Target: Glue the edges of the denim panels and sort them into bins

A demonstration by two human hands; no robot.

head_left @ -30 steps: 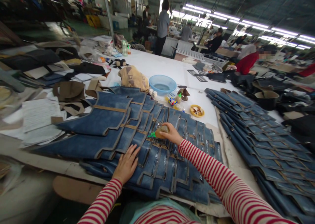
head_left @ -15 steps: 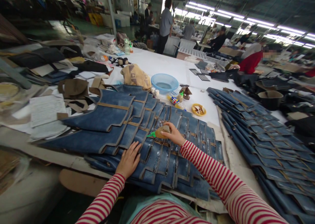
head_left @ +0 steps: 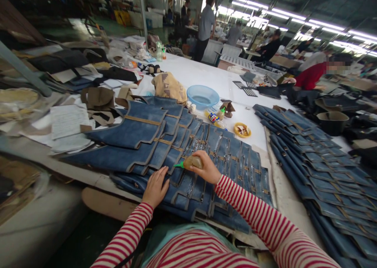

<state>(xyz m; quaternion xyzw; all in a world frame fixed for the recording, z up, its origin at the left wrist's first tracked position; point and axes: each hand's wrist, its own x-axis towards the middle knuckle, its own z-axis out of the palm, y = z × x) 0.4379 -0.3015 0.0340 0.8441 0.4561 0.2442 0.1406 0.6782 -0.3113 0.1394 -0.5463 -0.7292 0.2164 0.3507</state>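
Observation:
My right hand (head_left: 205, 168) is wrapped round a brownish squeeze bottle (head_left: 193, 163), tilted on its side with its green nozzle (head_left: 179, 164) pointing left. Beneath the nozzle lie overlapping blue panels (head_left: 144, 121) with grey edging and tan strips. Shiny wet streaks (head_left: 193, 183) run along several of the panel edges; the bottle's contents look like glue, though I cannot be sure. My left hand (head_left: 156, 187) rests flat on the panels, fingers stretched out and a little apart, just left of the nozzle. Nothing is in it.
A second stack of blue panels (head_left: 318, 170) lies on the right. Beyond the work stand a light-blue basin (head_left: 203, 92), a patterned cloth (head_left: 167, 86), a second green-tipped bottle (head_left: 221, 113) and a yellow dish (head_left: 242, 130). Papers (head_left: 69, 121) lie at left. A person in red (head_left: 310, 73) bends over farther right.
The view has swung slightly left, so things appear farther right. The bottle's nozzle has moved toward my left hand, closer to its fingertips. My left hand stays flat on the panels.

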